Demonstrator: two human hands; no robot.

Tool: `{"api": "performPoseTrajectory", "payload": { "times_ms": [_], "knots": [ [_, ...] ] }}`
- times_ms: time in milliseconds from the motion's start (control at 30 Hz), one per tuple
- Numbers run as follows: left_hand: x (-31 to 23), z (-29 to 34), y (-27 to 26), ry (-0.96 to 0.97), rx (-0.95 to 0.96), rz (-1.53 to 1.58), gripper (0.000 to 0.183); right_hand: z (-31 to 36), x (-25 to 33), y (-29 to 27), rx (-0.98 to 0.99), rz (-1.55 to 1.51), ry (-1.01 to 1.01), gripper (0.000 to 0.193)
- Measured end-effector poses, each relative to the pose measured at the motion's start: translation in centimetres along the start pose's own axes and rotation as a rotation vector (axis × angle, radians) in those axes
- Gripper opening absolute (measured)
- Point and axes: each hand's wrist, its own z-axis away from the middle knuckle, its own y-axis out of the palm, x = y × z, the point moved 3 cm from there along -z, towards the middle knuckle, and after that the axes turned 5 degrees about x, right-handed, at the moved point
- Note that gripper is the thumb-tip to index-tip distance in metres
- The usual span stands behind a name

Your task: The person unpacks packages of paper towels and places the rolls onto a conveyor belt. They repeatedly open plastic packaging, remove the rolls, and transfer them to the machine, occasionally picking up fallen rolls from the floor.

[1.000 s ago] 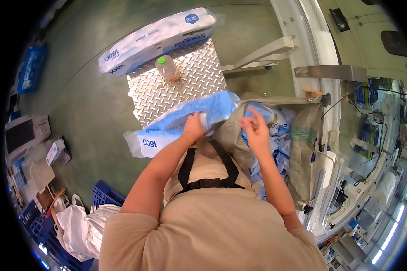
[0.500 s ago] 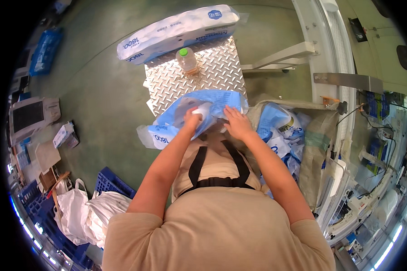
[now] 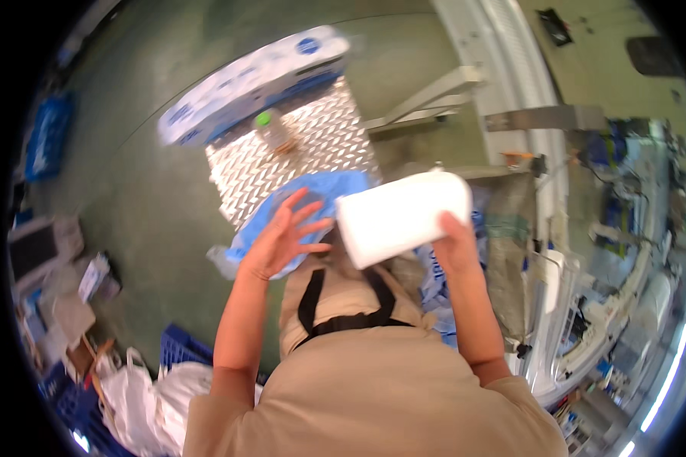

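Note:
My right hand (image 3: pixel 456 242) grips a white paper roll (image 3: pixel 405 215) at its right end and holds it up over my lap. My left hand (image 3: pixel 279 238) is empty, its fingers spread toward the roll, with a gap between them. Behind that hand, a blue and clear plastic wrapper (image 3: pixel 329 185) lies crumpled at the near edge of a metal tread-plate platform (image 3: pixel 331 126). On the platform stands a clear bottle with a green cap (image 3: pixel 274 131). Across its far edge rests a long white and blue pack of rolls (image 3: pixel 255 82).
To my right, an open woven sack (image 3: pixel 504 251) holds blue and white plastic wrappers (image 3: pixel 437 293). A white machine frame (image 3: pixel 511 68) with a metal bracket runs along the right. At lower left are blue crates (image 3: pixel 183 349) and white bags (image 3: pixel 133 392).
My right hand has come away from the wrapper and now holds the white roll up. My left hand has let go and opened to the left. The view has shifted and blurred.

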Motion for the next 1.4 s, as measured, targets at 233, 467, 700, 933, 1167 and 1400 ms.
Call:
{"api": "performPoseTrajectory", "payload": {
  "times_ms": [233, 467, 700, 933, 1167, 1400],
  "knots": [
    [9.1, -10.6, -17.2, -0.127, -0.326, -1.596, 0.046, 6.3, 19.1, -10.8, -0.894, 0.192, -0.823, 0.06],
    [7.6, -13.9, -14.3, -0.22, -0.224, -1.715, 0.046, 2.3, 18.7, -18.5, -0.995, 0.233, -0.319, 0.058],
    [8.2, -13.5, -14.3, -0.195, -0.106, -1.665, 0.047, -2.9, -3.3, -2.5, 0.044, 0.784, -0.038, 0.046],
    [10.0, -14.6, -14.5, -0.135, -0.013, -1.659, 0.048, -12.7, -20.6, -9.3, -0.307, 1.364, 0.089, 0.056],
    [8.2, -12.6, -8.7, -0.171, -0.21, -1.5, 0.042, -13.7, -21.1, -10.6, -0.539, 1.387, -0.135, 0.024],
    [8.9, -12.2, -13.4, -0.145, -0.202, -1.227, 0.052, -16.2, -22.4, -14.9, -0.374, 0.795, 0.193, 0.033]
  ]
}}
